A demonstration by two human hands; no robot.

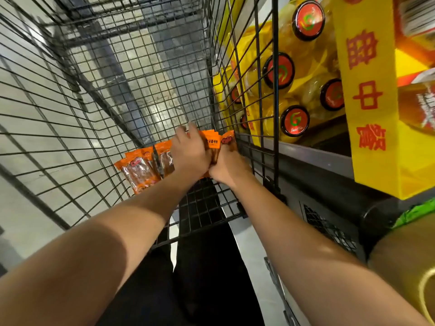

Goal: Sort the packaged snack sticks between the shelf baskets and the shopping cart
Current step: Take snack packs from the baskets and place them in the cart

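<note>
**Both hands on the snack packs in the cart**

I am reaching both forearms down from the bottom of the frame into the wire shopping cart (98, 95), whose black mesh is filling the left and centre of the frame. My left hand (190, 152) is lying over a bundle of orange snack stick packs (211, 143) just above the centre, its fingers curling down around their tops. My right hand (227, 167) is pressing in just beside it, touching it, and gripping the same bundle from the right side; I cannot make out its fingers, which are tucked behind the packs.

To the left of my hands, more orange snack stick packs (141, 171) are lying loose on the cart's floor, their clear windows showing brown sticks, and leaning against the left wall of the mesh.

Beyond the cart's right wall, in the upper right of the frame, jars with red and black lids (294, 120) are lying on a shelf (313, 158) with their lids facing me. A yellow box with red characters (369, 95) is standing at the right, in front of the jars.
</note>
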